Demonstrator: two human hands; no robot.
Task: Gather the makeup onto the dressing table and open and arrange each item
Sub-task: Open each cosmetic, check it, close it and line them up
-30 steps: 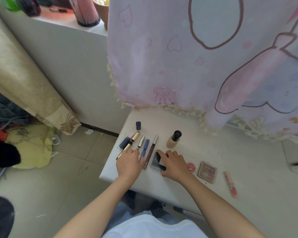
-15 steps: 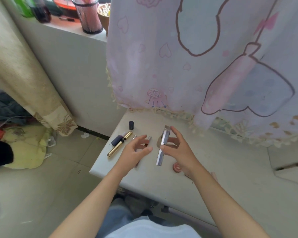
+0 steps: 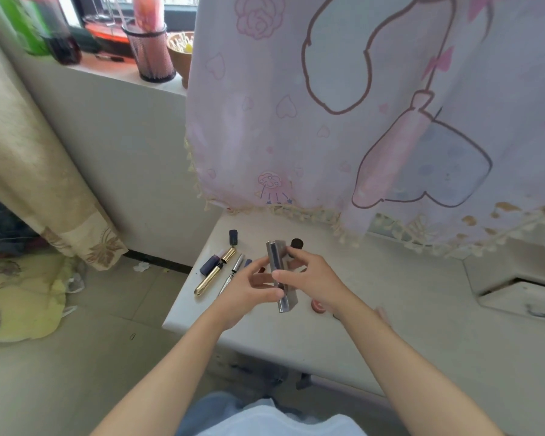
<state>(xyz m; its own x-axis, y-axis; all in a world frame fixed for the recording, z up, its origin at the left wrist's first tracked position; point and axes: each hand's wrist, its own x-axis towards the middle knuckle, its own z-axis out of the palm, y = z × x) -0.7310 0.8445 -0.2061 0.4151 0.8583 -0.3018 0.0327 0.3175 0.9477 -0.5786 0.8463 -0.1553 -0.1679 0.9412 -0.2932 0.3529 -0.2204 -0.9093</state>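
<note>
pink cartoon curtain, printed with hearts and a rose and trimmed with a cream tassel fringe, hangs over the back edge of a white dressing table. left of it runs a white wall under a window ledge carrying a black mesh pen cup. a beige curtain drops to the tiled floor, where a yellow cloth lies crumpled.

over the table's front left corner both hands hold a silver makeup case in the air, standing on its long edge, its two halves a little parted at the far end. the right hand pinches it, thumb on the near face and fingers curled behind. the left hand has its thumb pressed to the lower part of the case and its fingers bent against the left face.

along the left edge lie a gold tube touching a dark blue lipstick, with a silver pencil just beside them and a dark blue cap standing nearer the back. a black-capped bottle shows behind the case. a small red pot sits by the right wrist.

any print on the items is too small to read.
</note>
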